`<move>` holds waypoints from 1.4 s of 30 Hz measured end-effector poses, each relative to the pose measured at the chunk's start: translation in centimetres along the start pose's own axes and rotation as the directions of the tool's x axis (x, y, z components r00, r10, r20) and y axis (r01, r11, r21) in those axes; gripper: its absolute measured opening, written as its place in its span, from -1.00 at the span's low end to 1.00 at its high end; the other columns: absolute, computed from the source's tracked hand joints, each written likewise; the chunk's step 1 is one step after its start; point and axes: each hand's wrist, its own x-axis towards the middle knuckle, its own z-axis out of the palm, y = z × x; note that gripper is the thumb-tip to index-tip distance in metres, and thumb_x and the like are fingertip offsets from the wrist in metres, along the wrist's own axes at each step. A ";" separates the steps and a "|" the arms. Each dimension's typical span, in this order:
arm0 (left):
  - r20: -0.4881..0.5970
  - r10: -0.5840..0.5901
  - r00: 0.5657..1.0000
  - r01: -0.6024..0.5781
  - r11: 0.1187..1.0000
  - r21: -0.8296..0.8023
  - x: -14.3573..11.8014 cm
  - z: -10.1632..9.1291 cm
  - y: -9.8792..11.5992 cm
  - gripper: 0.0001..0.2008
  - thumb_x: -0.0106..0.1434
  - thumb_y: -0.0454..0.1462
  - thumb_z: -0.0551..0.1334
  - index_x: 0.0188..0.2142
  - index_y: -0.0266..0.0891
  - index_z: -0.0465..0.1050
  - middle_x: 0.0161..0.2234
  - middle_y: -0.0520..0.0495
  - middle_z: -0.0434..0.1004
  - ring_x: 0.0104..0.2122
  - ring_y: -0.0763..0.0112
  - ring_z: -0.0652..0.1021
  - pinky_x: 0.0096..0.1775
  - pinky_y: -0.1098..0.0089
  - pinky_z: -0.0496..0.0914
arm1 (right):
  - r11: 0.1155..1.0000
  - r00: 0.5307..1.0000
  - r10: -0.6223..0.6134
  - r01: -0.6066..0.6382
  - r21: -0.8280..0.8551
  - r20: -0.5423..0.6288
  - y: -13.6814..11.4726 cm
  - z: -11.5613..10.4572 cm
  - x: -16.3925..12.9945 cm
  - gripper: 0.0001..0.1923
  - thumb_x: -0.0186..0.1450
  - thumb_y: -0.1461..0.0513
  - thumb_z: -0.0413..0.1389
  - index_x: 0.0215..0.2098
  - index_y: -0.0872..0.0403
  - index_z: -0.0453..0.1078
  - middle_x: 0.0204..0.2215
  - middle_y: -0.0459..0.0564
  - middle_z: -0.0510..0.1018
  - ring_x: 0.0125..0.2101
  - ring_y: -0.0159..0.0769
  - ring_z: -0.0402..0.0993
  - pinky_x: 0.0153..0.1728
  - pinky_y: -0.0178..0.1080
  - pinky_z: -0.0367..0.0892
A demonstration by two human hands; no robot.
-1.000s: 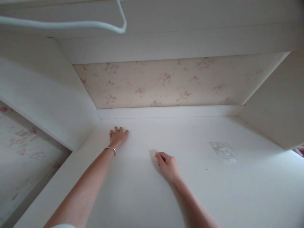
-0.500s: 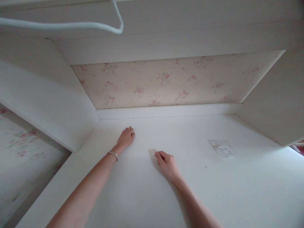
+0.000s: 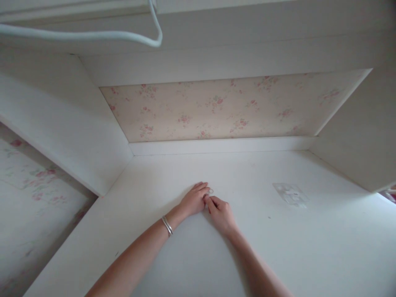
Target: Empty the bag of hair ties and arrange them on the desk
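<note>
Low over the white desktop (image 3: 192,255), my left hand (image 3: 194,199) and my right hand (image 3: 222,213) meet, their fingertips together. A small thin metal ring (image 3: 210,191) sticks out past the fingers of my left hand, which are closed together on it; the hand's thumb is hidden. My right hand is closed in a pinch, thumb against forefinger, right beside the ring. Whatever lies between those fingertips is too small to make out. A silver bangle (image 3: 167,226) circles my left wrist.
A clear plastic packet or sticker (image 3: 290,195) lies to the right, with a small dark speck (image 3: 269,217) nearby. White side panels (image 3: 62,107) and floral wallpaper (image 3: 185,111) enclose the back. A white bent rod or cable (image 3: 93,36) hangs above.
My left hand has moved right and nearer, carrying the small ring to my right hand. My right hand stays pinched in nearly the same place. The view has shifted slightly.
</note>
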 end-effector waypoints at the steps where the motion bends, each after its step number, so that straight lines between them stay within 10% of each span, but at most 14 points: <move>1: 0.000 0.010 1.000 -0.010 0.999 -0.032 0.1 0.3 0.4 -0.63 0.23 -0.37 0.04 0.01 -0.24 0.40 0.11 -0.16 0.33 0.16 0.33 0.27 0.19 0.27 0.11 | 1.000 1.000 0.005 -0.004 0.026 -0.024 0.0 0.0 0.0 -0.52 0.29 -0.04 -0.11 -0.54 0.11 0.36 -0.65 -0.13 0.32 -0.58 -0.42 0.16 -0.53 -0.36 0.04; 9: -0.307 -0.221 0.926 0.197 0.975 -0.106 -1.4 -2.0 0.2 -0.73 0.21 -0.42 0.03 -0.25 -0.23 0.49 -0.16 -0.06 0.51 -0.11 0.41 0.47 0.00 0.34 0.33 | 0.982 0.952 0.169 -0.140 0.129 -0.254 1.2 -1.7 0.7 -0.48 0.25 -0.10 -0.08 -0.35 0.15 0.47 -0.62 -0.09 0.40 -0.58 -0.37 0.23 -0.53 -0.34 0.09; 14: -0.254 -0.363 0.897 0.361 0.931 -0.054 -4.9 -3.5 -0.3 -0.77 0.19 -0.40 0.07 -0.31 -0.23 0.50 -0.29 -0.06 0.51 -0.26 0.40 0.49 -0.14 0.36 0.37 | 0.986 0.949 0.160 -0.169 -0.010 -0.272 1.9 -2.2 1.3 -0.53 0.27 -0.05 -0.11 -0.30 0.11 0.46 -0.49 -0.04 0.49 -0.46 -0.30 0.36 -0.43 -0.30 0.18; 27: -0.121 -0.345 0.931 0.330 0.935 -0.131 -9.9 -3.9 2.8 -0.76 0.28 -0.27 0.04 -0.28 -0.18 0.49 -0.30 -0.04 0.50 -0.28 0.39 0.48 -0.20 0.40 0.34 | 0.697 0.991 -0.131 0.064 -0.714 -0.040 -0.3 0.9 1.3 -0.45 0.24 -0.07 -0.02 0.16 -0.14 0.18 0.08 0.07 0.27 -0.05 -0.08 0.24 -0.11 -0.07 0.15; 42: -0.120 -0.277 0.953 0.264 0.958 -0.114 -10.2 -4.1 2.5 -0.78 0.25 -0.32 0.06 -0.34 -0.18 0.50 -0.35 -0.04 0.51 -0.28 0.36 0.46 -0.20 0.38 0.32 | 0.613 0.927 -0.262 0.374 -0.695 0.269 -1.6 1.6 1.8 -0.70 0.35 0.15 -0.08 -0.02 -0.07 0.37 0.02 -0.03 0.40 -0.03 -0.26 0.30 -0.03 -0.21 0.18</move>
